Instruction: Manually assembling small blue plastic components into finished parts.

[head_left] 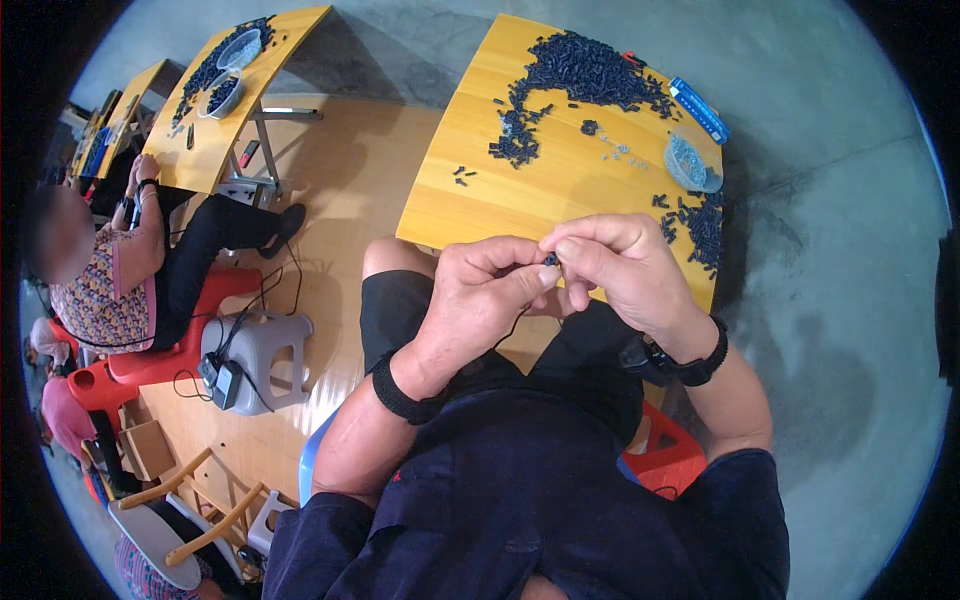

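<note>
Above my lap, at the near edge of the yellow table, my two hands meet at the fingertips. My left hand pinches a small black piece between thumb and forefinger. From the other side my right hand is closed with its thumb and fingertips against the same piece. The fingers cover most of it, so its exact kind does not show. Beyond my hands lies a large heap of small black parts. More black parts lie by my right wrist.
A clear bowl of pale blue pieces stands at the table's right edge, near a blue box. A red item lies by the heap. Left, a co-worker sits at another table; a grey stool holds cables.
</note>
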